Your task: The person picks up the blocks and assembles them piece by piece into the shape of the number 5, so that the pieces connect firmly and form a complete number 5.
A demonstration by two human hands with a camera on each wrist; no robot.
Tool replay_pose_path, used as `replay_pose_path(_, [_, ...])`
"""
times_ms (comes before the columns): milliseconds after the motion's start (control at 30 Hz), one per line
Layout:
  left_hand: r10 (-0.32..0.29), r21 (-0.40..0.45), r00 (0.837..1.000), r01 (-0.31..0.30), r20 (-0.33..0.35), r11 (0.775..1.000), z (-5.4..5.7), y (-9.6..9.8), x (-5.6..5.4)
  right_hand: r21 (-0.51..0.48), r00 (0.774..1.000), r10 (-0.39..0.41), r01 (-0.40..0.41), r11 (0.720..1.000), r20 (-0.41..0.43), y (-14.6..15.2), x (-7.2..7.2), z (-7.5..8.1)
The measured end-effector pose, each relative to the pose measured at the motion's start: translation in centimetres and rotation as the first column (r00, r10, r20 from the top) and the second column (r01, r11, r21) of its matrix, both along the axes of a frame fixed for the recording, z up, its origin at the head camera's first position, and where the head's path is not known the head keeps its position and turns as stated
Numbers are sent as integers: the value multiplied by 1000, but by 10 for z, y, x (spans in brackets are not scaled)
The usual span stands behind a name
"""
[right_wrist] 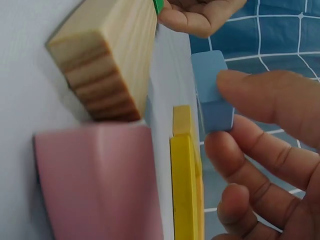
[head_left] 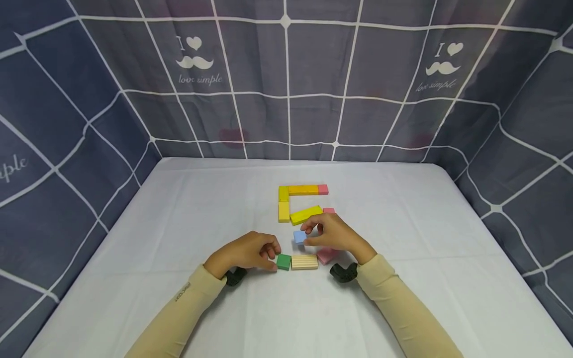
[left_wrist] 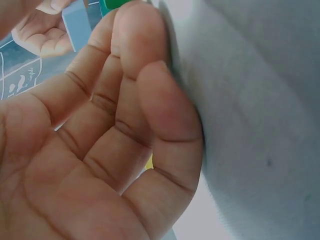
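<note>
My right hand point(head_left: 333, 231) pinches a small light blue block point(head_left: 300, 237) between thumb and fingers. In the right wrist view this blue block point(right_wrist: 212, 92) is held above the table. My left hand point(head_left: 250, 251) has curled fingers, with thumb and index finger at the left edge of a green block point(head_left: 284, 262); the exact contact is partly hidden. Right of the green block lies a striped plain wood block point(head_left: 304, 262), then a pink block point(head_left: 328, 255) set at an angle below my right wrist. In the left wrist view, the green block point(left_wrist: 107, 4) shows behind the fingertips.
Farther back, yellow blocks point(head_left: 284, 204) form a corner with an orange-yellow block point(head_left: 303, 190) and a pink block point(head_left: 323, 189). A tilted yellow block point(head_left: 306, 215) lies nearer, beside another pink block point(head_left: 329, 210). Grey checked curtains point(head_left: 250, 119) surround the white table point(head_left: 201, 199).
</note>
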State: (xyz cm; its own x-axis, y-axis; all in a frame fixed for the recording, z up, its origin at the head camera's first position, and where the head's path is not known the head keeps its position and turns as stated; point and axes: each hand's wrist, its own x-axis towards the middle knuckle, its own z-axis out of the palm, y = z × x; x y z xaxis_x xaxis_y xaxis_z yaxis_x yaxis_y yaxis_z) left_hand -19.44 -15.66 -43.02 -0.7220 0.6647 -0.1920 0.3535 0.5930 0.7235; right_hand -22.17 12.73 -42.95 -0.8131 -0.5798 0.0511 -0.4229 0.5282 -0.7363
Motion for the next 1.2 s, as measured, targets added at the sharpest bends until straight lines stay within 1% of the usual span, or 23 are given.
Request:
replay_pose_path(233, [3, 7, 1000, -3, 7, 1000, 0, -1, 1, 57, 1000, -13, 13, 998, -6, -13, 0, 1])
replay_pose_path(367, [1, 9, 1000, -1, 4, 1000, -1, -1, 0, 93, 999, -43, 42, 995, 12, -19, 1, 2])
replay_pose_path(600, [-5, 18, 1000, 5, -2, 1000, 0, 0, 1, 162, 996, -81, 76, 984, 24, -28, 4, 2])
replay_pose_path(833, [-14, 25, 1000, 15, -14, 1000, -1, 0, 0, 189, 997, -81, 76, 979, 18, -31, 7, 3])
replay_pose_path(1000, [-4, 13, 1000, 4, -6, 1000, -1, 1, 0, 169, 996, -87, 81, 982, 28, -24, 10, 9])
replay_pose_path(1100, [14, 8, 1000, -14, 11, 1000, -1, 1, 1, 113, 997, -77, 74, 991, 16, -15, 11, 12])
replay_pose_path(1200, [28, 9, 999, -28, 34, 1000, -2, 0, 1, 37, 998, -62, 62, 997, 3, -2, 12, 12])
